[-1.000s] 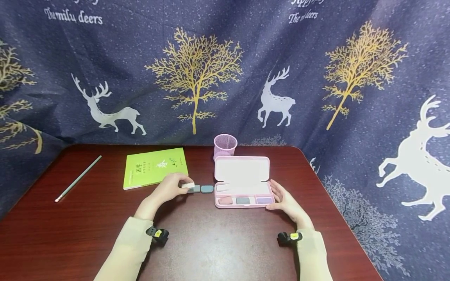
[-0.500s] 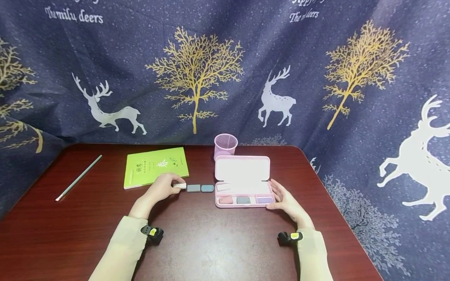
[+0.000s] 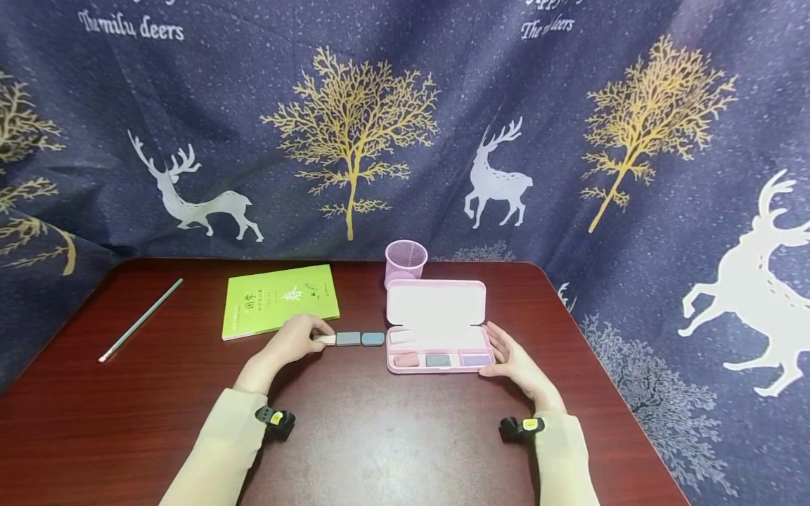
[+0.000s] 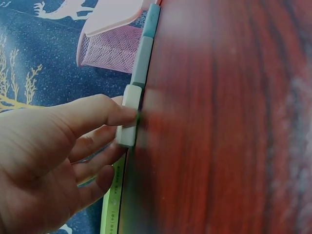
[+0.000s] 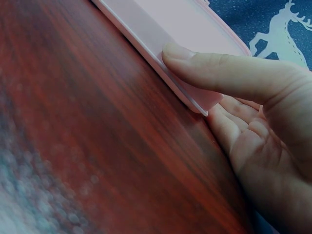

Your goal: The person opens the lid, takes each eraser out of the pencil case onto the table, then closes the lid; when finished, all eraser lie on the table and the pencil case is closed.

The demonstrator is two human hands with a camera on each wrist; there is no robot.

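Observation:
My left hand (image 3: 292, 346) pinches a white eraser (image 4: 129, 114) between thumb and fingers, low over the table. The eraser stands at the left end of a row, against a grey eraser (image 3: 348, 339), with a blue eraser (image 3: 372, 339) beyond it. To the right of the row a pink pencil case (image 3: 436, 302) lies with its lid up. Inside it are a white block (image 3: 401, 336), a pink eraser (image 3: 406, 360), a grey eraser (image 3: 438, 360) and a purple block (image 3: 476, 360). My right hand (image 3: 515, 365) holds the case's right end, thumb on the front rim.
A green book (image 3: 281, 299) lies behind the left hand, and a pencil (image 3: 142, 320) farther left. Behind the case stands a pink mesh pen holder (image 3: 406, 260). A patterned dark blue cloth (image 3: 405, 140) hangs along the table's back edge.
My left hand has moved left with the white eraser, from over the grey eraser to its left side, then lowered slightly. The right hand and the pencil case have stayed in place.

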